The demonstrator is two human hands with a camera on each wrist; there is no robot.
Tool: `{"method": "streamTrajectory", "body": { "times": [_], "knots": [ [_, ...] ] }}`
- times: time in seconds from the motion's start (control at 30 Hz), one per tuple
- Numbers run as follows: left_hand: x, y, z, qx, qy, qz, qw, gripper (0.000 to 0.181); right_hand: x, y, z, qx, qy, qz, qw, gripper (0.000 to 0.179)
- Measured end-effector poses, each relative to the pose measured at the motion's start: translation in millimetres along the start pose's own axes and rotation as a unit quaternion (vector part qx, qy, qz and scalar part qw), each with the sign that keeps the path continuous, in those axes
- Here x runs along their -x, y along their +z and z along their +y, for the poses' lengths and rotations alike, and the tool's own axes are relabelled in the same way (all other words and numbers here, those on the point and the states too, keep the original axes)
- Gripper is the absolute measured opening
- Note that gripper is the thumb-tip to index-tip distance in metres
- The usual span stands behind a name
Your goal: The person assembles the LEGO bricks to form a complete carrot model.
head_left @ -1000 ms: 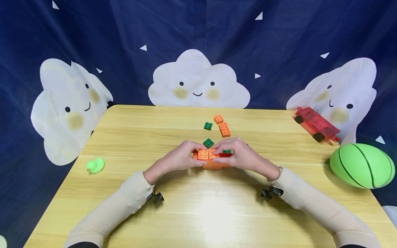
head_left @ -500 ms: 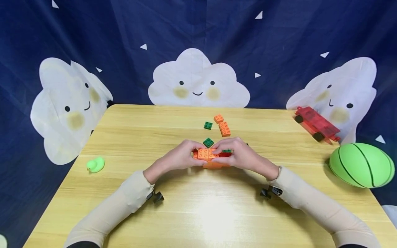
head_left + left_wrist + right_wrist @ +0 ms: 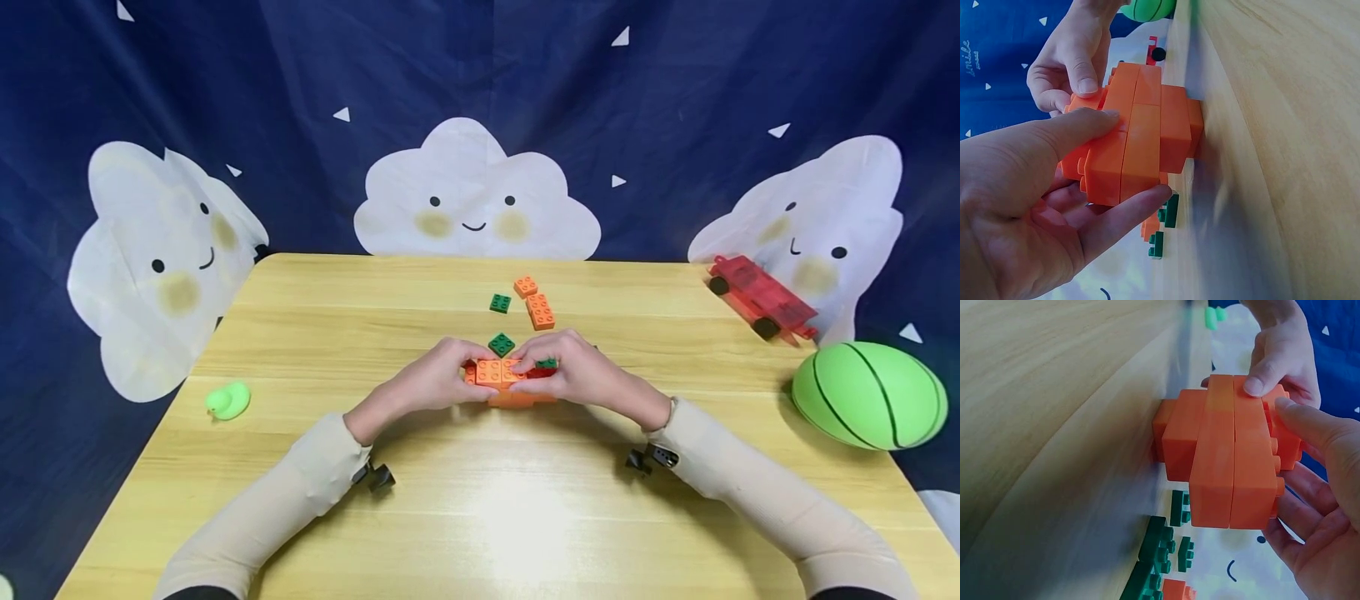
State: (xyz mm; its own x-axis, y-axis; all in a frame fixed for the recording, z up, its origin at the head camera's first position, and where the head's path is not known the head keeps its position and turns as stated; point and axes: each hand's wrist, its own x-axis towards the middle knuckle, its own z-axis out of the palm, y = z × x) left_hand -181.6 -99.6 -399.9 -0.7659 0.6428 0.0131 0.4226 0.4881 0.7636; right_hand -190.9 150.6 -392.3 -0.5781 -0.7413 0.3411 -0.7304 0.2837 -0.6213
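Observation:
Near the middle of the table both hands hold a stepped build of orange toy bricks [image 3: 1141,147], narrower towards its base. My left hand [image 3: 435,377] grips its left side, thumb on the near face and fingers behind. From the right, my right hand [image 3: 577,372] pinches an orange brick [image 3: 1282,428] at the top, its thumb beside the studs. Several fingers are hidden behind the build in the head view. Just behind it lies a small green brick [image 3: 502,344], and a further green brick [image 3: 547,363] is partly covered by my right hand.
Farther back lie a green brick [image 3: 500,302], a small orange brick [image 3: 525,286] and a longer orange brick [image 3: 540,311]. A green toy duck [image 3: 228,401] sits at the left. On the right are a red toy wagon [image 3: 761,296] and a green ball [image 3: 870,396].
The head view has shifted very slightly. Both hands keep the same hold on the orange bricks, with no clear movement.

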Motion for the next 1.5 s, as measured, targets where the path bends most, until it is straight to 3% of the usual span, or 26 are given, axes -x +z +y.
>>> {"method": "streamTrajectory", "body": {
  "times": [0.87, 1.33, 1.5],
  "knots": [
    [2.3, 1.5, -0.2, 0.008, 0.002, -0.002, 1.0, 0.025, -1.5, 2.2, 6.6, -0.023, -0.016, -0.024, 0.9993, 0.009],
    [2.6, 1.1, 0.5, -0.004, 0.009, 0.009, 0.9999, 0.025, -2.9, 1.9, 6.2, -0.029, 0.006, -0.027, 0.9992, 0.011],
    [3.1, 3.4, -1.7, -0.018, 0.024, 0.021, 0.9993, 0.033, -0.2, 2.4, 5.0, -0.009, 0.012, -0.019, 0.9997, 0.012]
  ]
}}
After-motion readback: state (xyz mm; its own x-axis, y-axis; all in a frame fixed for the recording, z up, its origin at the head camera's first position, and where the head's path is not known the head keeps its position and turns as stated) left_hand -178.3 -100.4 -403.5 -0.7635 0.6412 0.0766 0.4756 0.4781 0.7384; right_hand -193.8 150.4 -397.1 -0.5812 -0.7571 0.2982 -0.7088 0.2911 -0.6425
